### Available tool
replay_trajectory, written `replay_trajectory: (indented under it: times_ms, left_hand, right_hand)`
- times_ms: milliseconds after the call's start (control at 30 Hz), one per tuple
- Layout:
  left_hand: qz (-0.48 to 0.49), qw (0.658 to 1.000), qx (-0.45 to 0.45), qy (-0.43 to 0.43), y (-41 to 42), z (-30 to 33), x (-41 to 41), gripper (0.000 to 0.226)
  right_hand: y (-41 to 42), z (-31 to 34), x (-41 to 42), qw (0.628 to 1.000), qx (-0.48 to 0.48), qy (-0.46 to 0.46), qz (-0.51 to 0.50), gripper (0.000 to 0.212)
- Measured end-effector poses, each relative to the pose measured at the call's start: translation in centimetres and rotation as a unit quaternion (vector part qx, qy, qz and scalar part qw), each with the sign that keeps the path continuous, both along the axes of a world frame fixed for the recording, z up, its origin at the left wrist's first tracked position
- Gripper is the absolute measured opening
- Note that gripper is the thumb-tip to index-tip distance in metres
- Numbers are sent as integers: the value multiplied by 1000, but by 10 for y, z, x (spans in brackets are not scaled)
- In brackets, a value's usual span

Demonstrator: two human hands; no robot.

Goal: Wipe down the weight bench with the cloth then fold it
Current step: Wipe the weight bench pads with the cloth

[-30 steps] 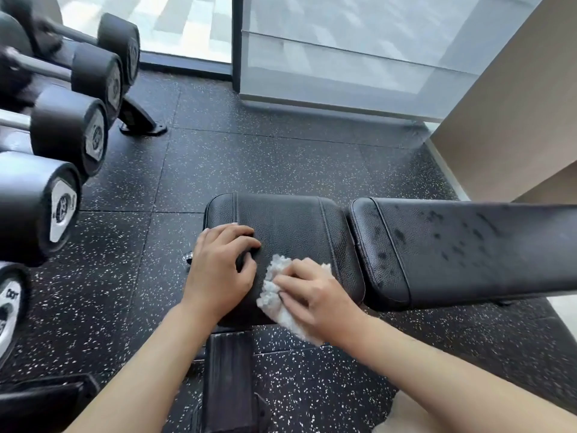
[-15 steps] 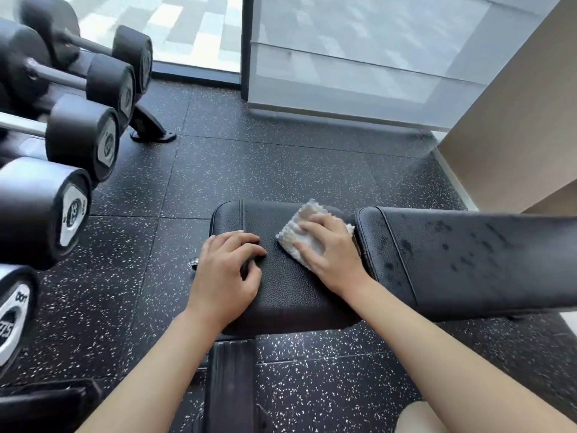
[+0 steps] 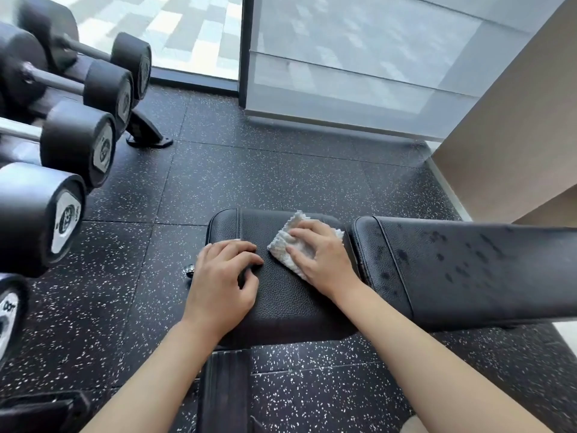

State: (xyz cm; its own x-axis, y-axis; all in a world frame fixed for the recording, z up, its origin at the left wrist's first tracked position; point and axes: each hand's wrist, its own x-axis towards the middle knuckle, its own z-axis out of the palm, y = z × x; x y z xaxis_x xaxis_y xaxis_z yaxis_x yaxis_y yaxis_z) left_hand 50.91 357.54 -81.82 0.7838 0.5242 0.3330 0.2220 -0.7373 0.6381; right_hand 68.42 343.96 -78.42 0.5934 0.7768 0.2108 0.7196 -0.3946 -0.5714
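The black weight bench has a small seat pad (image 3: 281,295) in front of me and a long back pad (image 3: 474,270) running off to the right, spotted with dark wet marks. A white textured cloth (image 3: 285,245) lies on the far half of the seat pad. My right hand (image 3: 321,257) presses flat on it, covering most of it. My left hand (image 3: 223,282) rests on the left part of the seat pad with fingers curled, holding nothing.
A rack of black dumbbells (image 3: 71,148) fills the left side. Its foot (image 3: 146,135) stands on the speckled rubber floor (image 3: 249,176). A glass wall (image 3: 359,73) is behind the bench, and a beige wall (image 3: 515,135) at the right. The bench frame (image 3: 223,389) runs toward me.
My right hand slid the cloth from the near edge of the seat pad up to its far half, then held about there. My left hand stayed in place.
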Motion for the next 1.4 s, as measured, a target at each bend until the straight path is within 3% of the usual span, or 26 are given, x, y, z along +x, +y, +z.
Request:
replay_trajectory:
  times_ms: [300,500,600,900,1033,1167,1300,1400]
  left_hand:
    - [0,1000,1,-8,1,-1,0,20]
    - [1,1000,0,-6,0,-1,0,21]
    - [-1,1000,1,-9,1,-1,0,21]
    - [-8,1000,-13,-23,4,-7,-1,11]
    - [-7,1000,-9,-28,4,-10,0,10]
    - [-7,999,-7,-32,4,-10,0,10]
    - [-7,1000,-9,-24,4,-9,0,10]
    - [-9,1000,-8,-23,4,-8,0,11]
  right_hand:
    - [-66,-10,-45,991,2,-2,135,19]
    - [1,-3,7,1000,5,3,-17,23]
    - [25,-5,0,999,14,-11,-41,23]
    - [-52,-23,-35,975,-3,-129,182,20]
    - [-37,-16,-8,980,-17,-160,117,23]
    - [-11,-16,-10,991,-31,-123,37,25]
    - [-28,-19,-31,995,-35,-75,56,40]
    - [-43,-20,-35,993,-26,-68,95,38]
